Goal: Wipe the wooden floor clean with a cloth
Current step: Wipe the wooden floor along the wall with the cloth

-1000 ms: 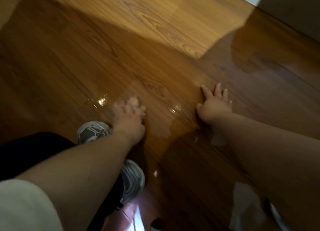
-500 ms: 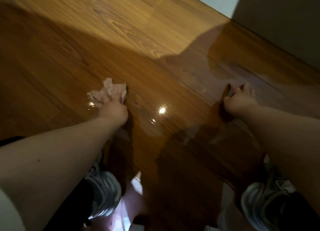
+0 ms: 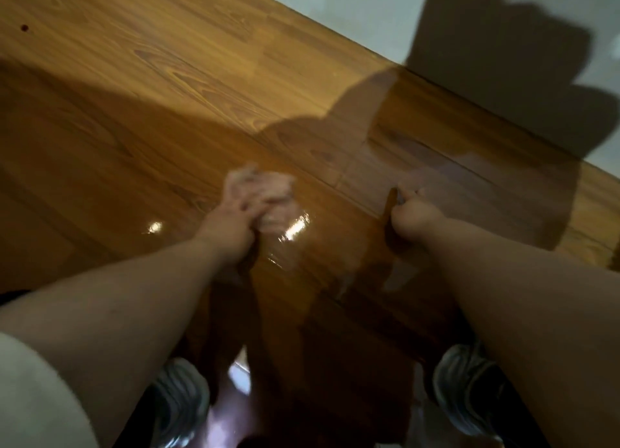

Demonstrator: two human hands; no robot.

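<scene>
Wooden floor (image 3: 188, 88) shone wet near us, so we judged wiping half done; left hand (image 3: 235, 219) gripped the cloth (image 3: 268, 186), right hand (image 3: 414, 213) braced, fingers unclear.

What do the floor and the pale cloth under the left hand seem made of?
The floor: wood or wood-look laminate planks, glossy finish; grain, plank seams and bright glare show. The cloth: soft pale pink fabric, matt, bunched into folds; blur hides the weave, so the fibre is unclear.
</scene>
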